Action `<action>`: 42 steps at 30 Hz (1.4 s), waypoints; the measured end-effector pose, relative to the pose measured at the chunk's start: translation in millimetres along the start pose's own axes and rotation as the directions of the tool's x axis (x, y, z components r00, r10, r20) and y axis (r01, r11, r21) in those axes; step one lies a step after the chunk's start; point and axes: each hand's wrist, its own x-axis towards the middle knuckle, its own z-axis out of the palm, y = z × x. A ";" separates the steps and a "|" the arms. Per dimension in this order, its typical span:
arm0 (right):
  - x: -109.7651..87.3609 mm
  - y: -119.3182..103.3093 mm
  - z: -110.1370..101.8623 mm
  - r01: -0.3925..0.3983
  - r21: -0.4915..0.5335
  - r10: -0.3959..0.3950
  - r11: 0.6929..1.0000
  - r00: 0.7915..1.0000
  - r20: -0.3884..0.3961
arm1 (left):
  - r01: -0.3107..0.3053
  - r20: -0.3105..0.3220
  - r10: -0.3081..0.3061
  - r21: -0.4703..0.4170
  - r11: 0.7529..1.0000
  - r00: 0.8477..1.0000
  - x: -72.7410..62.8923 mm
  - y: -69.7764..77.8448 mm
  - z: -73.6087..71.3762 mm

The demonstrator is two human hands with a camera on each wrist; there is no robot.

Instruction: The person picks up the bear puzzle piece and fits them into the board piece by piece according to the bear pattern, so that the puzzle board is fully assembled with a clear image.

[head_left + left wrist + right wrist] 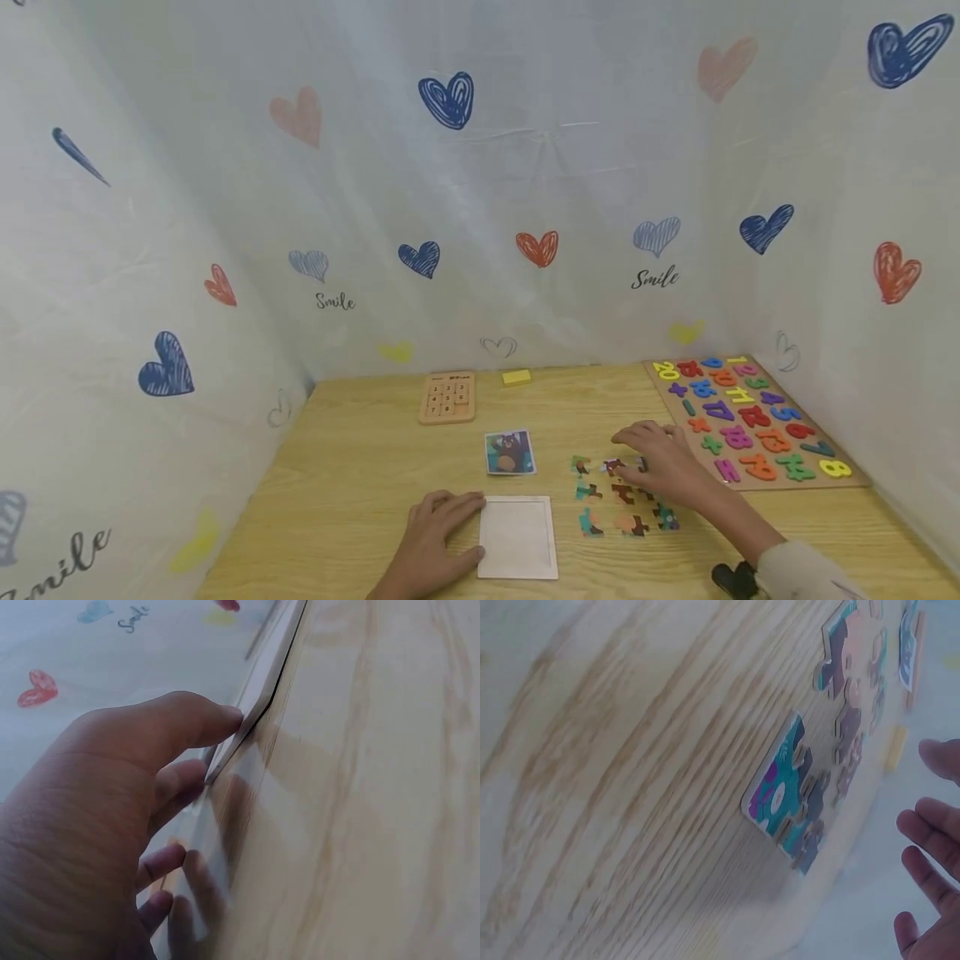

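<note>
My left hand [438, 537] rests on the table at the left side of a white square puzzle tray [517, 537]. Its thumb and a fingertip touch the tray's edge, which the left wrist view shows close up. Over the jigsaw pieces [590, 523], laid out in loose rows to the right of the tray, hovers my right hand [663, 462]. The right wrist view shows its fingers [930, 829] spread, with nothing between them. A teal corner piece [776, 791] lies nearest that camera. The right hand hides part of the upper right pieces.
A bear picture card [510, 452] lies behind the tray. Farther back are a wooden number slide puzzle [447, 398] and a yellow block [516, 377]. A board of coloured numbers [750, 421] takes up the right side. Patterned curtains close off the table's back and sides.
</note>
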 end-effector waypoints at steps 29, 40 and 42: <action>25.7 -10.3 36.2 0.099 0.009 -0.100 0.995 0.994 0.046 | -0.014 -0.004 0.014 0.009 1.000 1.000 3.4 0.3 -1.0; 31.0 -21.7 34.9 0.097 0.001 -0.097 0.995 0.994 0.047 | -0.012 -0.003 0.012 0.007 1.000 1.000 3.7 0.2 -1.1; 31.5 -22.7 35.0 0.104 -0.005 -0.104 0.995 0.994 0.038 | -0.010 -0.001 0.010 0.013 1.000 1.000 3.8 0.1 -1.5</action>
